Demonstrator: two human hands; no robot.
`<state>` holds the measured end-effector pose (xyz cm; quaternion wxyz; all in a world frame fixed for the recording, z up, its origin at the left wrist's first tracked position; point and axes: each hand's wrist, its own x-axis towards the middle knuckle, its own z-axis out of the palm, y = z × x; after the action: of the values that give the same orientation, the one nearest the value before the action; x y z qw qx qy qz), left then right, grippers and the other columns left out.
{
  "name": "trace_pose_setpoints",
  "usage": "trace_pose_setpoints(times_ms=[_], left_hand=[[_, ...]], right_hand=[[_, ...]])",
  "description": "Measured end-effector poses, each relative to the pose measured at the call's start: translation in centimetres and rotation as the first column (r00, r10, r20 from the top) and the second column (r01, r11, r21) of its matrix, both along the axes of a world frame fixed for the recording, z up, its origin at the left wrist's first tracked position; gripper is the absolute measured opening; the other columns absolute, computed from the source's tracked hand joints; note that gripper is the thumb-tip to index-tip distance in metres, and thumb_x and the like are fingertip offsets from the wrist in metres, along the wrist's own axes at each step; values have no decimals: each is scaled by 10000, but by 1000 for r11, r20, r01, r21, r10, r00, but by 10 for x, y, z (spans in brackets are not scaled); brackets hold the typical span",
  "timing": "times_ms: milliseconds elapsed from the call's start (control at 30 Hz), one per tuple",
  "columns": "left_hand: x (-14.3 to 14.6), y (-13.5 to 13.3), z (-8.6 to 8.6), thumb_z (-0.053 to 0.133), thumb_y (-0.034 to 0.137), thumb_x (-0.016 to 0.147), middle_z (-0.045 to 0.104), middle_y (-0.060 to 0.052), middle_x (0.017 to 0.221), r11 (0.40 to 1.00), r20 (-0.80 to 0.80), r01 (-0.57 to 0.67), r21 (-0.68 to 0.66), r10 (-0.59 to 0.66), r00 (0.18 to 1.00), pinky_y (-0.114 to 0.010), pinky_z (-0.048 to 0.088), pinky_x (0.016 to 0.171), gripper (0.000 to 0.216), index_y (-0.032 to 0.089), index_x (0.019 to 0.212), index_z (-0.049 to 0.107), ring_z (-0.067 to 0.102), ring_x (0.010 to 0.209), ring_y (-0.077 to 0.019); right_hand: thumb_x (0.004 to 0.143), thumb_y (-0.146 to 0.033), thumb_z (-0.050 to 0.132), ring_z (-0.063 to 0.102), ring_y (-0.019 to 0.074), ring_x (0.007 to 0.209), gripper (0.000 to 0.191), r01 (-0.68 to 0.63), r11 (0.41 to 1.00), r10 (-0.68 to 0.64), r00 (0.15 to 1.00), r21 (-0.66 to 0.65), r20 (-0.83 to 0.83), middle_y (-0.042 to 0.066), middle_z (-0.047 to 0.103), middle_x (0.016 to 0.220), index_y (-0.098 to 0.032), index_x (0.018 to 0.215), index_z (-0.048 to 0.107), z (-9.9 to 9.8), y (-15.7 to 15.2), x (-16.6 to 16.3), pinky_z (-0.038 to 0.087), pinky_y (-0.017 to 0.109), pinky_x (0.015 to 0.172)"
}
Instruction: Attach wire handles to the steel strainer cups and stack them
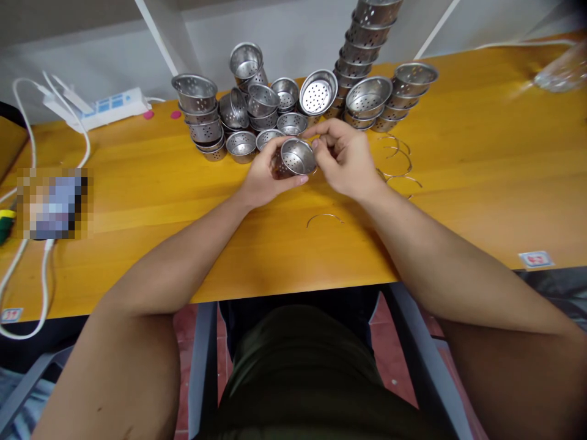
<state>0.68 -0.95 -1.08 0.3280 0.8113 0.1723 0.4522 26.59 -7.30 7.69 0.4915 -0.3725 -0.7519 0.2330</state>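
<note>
My left hand [266, 177] is wrapped around a small perforated metal strainer cup [298, 157], its open mouth tilted up toward me above the table. At the cup's right rim my right hand [342, 153] is closed in a pinch, thumb and forefinger against or just beside the edge. Whatever thin thing those fingertips may hold is too small to make out. A curved thin wire [324, 216] lies on the table below the hands. More bent wires [403, 165] are scattered to the right of my right wrist.
Behind my hands stand stacks of similar strainer cups, including a left stack [202, 116], a tall leaning stack [362, 49] and a right stack [408, 91]. A white power strip [114, 109], a white cable [44, 281] and a blurred-out device [57, 208] lie left on the wooden table [257, 256].
</note>
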Motion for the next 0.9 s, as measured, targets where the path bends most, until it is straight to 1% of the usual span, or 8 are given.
trace_pose_setpoints(times_ms=[133, 200, 300, 400, 600, 733, 833, 900], left_hand=[[1, -14, 10, 818, 945, 1166, 562, -203, 1949, 996, -73, -31, 84, 37, 997, -689, 531, 1562, 1176, 322, 2013, 292, 664, 1833, -432], [1, -20, 13, 767, 929, 1204, 552, -199, 1947, 989, -104, -45, 139, 60, 993, -708, 503, 1578, 1169, 326, 2043, 220, 651, 1848, -434], [1, -24, 14, 785, 945, 1189, 572, -193, 1896, 979, -129, -53, 196, 79, 989, -747, 498, 1567, 1244, 338, 2059, 137, 664, 1831, -447], [0, -23, 13, 812, 970, 1158, 590, -195, 1869, 975, -141, -67, 211, 98, 985, -749, 493, 1568, 1289, 352, 2053, 120, 675, 1812, -455], [-2, -20, 17, 750, 922, 1218, 548, -186, 1882, 956, -122, -132, 261, 168, 978, -717, 475, 1591, 1178, 370, 2045, 118, 619, 1840, -442], [-6, -17, 23, 742, 851, 1248, 506, -171, 1916, 931, -101, -172, 321, 215, 971, -745, 402, 1631, 1077, 398, 2034, 162, 544, 1887, -460], [-8, -15, 30, 727, 800, 1263, 478, -173, 1947, 924, -101, -190, 333, 236, 967, -763, 343, 1653, 1000, 400, 2016, 204, 495, 1918, -475], [-9, -17, 35, 746, 764, 1256, 467, -182, 1963, 921, -104, -214, 325, 259, 960, -759, 313, 1666, 977, 391, 2004, 241, 465, 1939, -482]], right_hand=[[1282, -906, 619, 585, 270, 716, 619, -10, 999, 10, 1000, 50, 8, 24, 586, 829, -339, 1413, 833, 4, -6, -3, 620, 499, 726], [1284, -919, 595, 584, 268, 718, 643, -16, 998, 15, 1000, 62, 16, 22, 589, 833, -335, 1427, 823, 7, -10, -6, 603, 497, 724], [1290, -905, 593, 589, 270, 743, 620, -15, 998, 13, 999, 55, 30, 20, 617, 839, -351, 1477, 798, 10, -18, -11, 601, 497, 743], [1287, -884, 626, 594, 270, 769, 578, -20, 999, 19, 999, 38, 32, 14, 642, 846, -378, 1530, 768, 12, -24, -14, 604, 494, 768], [1237, -889, 737, 664, 302, 802, 590, -56, 998, 56, 998, -27, -18, 1, 643, 821, -394, 1558, 737, 12, -26, -15, 636, 508, 782], [1192, -876, 838, 632, 266, 757, 539, -98, 993, 96, 995, -68, -33, 3, 661, 845, -368, 1359, 769, 19, -20, -7, 617, 477, 720], [1156, -834, 913, 587, 232, 729, 531, -149, 985, 152, 988, -91, 24, 23, 682, 869, -324, 1112, 773, 31, -18, 1, 538, 446, 648], [1135, -767, 959, 590, 227, 739, 506, -187, 975, 196, 978, -121, 69, 32, 706, 871, -309, 1031, 770, 38, -19, 6, 516, 440, 642]])
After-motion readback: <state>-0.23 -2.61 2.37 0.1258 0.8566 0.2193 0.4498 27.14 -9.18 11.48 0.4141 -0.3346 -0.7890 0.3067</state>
